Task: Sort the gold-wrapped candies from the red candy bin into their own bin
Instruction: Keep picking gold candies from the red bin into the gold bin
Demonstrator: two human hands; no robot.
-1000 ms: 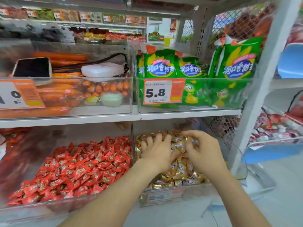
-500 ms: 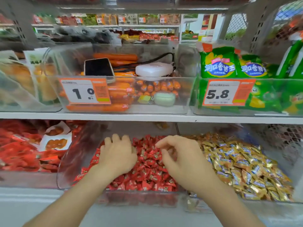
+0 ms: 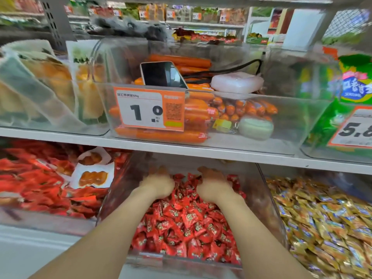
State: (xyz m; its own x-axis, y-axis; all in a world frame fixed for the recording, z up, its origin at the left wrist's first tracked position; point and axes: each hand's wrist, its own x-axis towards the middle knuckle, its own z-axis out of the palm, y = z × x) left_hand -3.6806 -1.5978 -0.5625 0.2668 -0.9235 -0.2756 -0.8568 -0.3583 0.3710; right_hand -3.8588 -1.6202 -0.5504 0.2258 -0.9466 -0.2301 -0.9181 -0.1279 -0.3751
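Note:
A clear bin [image 3: 113,200] on the lower shelf is heaped with red-wrapped candies [image 3: 187,220]. Both of my hands reach deep into it, side by side near its back. My left hand [image 3: 159,184] lies palm-down on the pile, and my right hand [image 3: 213,187] lies beside it a candy's width away. Their fingertips are blurred and sink among the wrappers; I see no gold wrapper in either hand. Gold-wrapped candies [image 3: 326,220] fill the neighbouring bin on the right.
The white shelf board [image 3: 201,151] hangs low over the backs of the bins. On it stands a clear bin of orange sausages [image 3: 167,136] with a phone [image 3: 163,74] and a white pack [image 3: 236,82]. Red snack packets [image 3: 40,188] lie left; green bags [image 3: 354,87] upper right.
Both hands left the gold candy bin, crossed left into the red candy bin, and have now pushed further toward its back. The view swung left with them.

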